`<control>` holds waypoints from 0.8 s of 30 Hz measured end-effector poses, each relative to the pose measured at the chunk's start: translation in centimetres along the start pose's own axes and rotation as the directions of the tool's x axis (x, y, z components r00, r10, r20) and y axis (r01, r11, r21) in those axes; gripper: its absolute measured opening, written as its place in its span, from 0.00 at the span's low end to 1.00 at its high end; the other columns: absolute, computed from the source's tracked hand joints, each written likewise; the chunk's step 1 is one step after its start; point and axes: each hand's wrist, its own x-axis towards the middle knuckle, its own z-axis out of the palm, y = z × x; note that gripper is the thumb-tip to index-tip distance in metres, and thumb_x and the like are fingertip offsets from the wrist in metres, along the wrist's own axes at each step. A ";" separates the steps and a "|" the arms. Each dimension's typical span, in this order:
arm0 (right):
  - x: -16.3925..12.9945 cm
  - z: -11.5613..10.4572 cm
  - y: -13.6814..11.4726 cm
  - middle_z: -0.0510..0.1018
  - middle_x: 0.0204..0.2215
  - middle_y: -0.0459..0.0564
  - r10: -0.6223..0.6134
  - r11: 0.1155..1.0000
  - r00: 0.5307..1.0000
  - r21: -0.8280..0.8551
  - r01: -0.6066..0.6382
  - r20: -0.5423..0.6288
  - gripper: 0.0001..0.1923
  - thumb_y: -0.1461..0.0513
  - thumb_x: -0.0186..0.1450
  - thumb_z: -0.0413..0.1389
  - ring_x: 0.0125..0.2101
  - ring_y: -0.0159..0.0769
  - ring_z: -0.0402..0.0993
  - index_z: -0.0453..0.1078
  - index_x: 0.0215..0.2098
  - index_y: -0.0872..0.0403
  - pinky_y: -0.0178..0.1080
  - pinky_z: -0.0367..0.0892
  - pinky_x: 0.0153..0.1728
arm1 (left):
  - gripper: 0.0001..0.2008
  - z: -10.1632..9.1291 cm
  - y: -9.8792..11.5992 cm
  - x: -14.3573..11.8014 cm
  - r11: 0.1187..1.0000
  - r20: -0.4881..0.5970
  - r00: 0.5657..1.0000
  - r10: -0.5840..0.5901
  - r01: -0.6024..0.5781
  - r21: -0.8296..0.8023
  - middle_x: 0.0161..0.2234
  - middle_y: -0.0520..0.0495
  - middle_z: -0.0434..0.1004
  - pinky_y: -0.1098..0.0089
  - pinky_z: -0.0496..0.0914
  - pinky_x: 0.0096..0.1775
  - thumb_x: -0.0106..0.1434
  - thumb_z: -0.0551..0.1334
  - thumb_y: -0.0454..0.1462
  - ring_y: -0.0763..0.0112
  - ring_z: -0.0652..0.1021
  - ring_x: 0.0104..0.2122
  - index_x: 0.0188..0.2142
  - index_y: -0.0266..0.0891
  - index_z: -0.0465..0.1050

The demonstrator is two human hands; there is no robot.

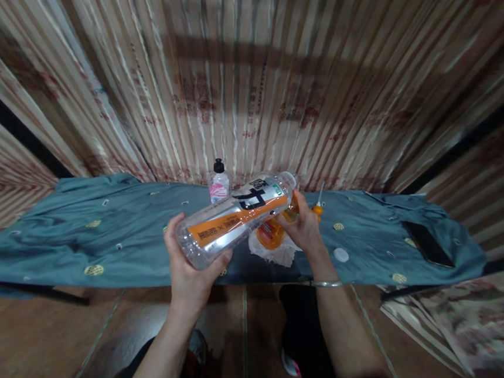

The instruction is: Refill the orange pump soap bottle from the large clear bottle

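My left hand (188, 262) grips the base of a clear plastic bottle (237, 217) with an orange and silver label, held nearly level with its open neck to the right. My right hand (303, 225) is at the bottle's neck end and holds a small orange bottle (270, 232) over a crumpled white tissue (275, 256). An orange-handled tool (319, 202) pokes out just behind my right hand. A silver bangle sits on my right wrist.
A low surface under a teal cloth (105, 231) carries a small black-capped bottle with a pink label (218, 183), a white cap (341, 254) and a dark phone (428, 244) at the right. Striped curtains hang behind. My feet stand on a brown floor.
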 end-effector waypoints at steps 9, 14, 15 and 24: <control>0.1 -0.1 0.0 0.84 0.53 0.59 -0.010 1.000 1.000 0.008 0.010 0.008 0.39 0.46 0.62 0.66 0.50 0.52 0.84 0.65 0.65 0.53 0.53 0.79 0.51 | 0.54 0.0 0.7 0.0 0.999 0.018 0.998 -0.053 0.053 -0.008 0.55 0.41 0.69 0.49 0.72 0.58 0.38 0.81 0.44 0.54 0.77 0.52 0.61 0.45 0.59; 0.0 0.0 0.0 0.85 0.52 0.60 -0.013 1.000 1.000 0.000 0.013 0.002 0.40 0.45 0.62 0.65 0.49 0.54 0.84 0.65 0.65 0.54 0.54 0.80 0.50 | 0.53 0.1 0.5 -0.1 0.999 0.021 0.999 -0.048 0.048 -0.017 0.54 0.42 0.69 0.49 0.72 0.57 0.38 0.81 0.44 0.54 0.77 0.51 0.62 0.46 0.59; 0.0 0.0 0.0 0.85 0.52 0.60 -0.012 1.000 1.000 -0.004 0.012 -0.002 0.40 0.45 0.62 0.65 0.49 0.54 0.84 0.65 0.65 0.54 0.54 0.80 0.49 | 0.53 0.1 0.3 -0.1 0.999 0.019 0.999 -0.041 0.041 -0.022 0.54 0.42 0.70 0.50 0.73 0.57 0.38 0.81 0.45 0.54 0.77 0.51 0.62 0.46 0.59; 0.0 0.0 -0.1 0.85 0.51 0.59 -0.014 1.000 1.000 -0.004 0.014 0.000 0.39 0.44 0.62 0.65 0.48 0.53 0.85 0.65 0.65 0.53 0.53 0.80 0.48 | 0.54 0.0 0.3 0.0 0.999 0.009 0.999 -0.036 0.036 0.002 0.52 0.43 0.70 0.50 0.72 0.57 0.37 0.81 0.46 0.54 0.77 0.50 0.61 0.46 0.60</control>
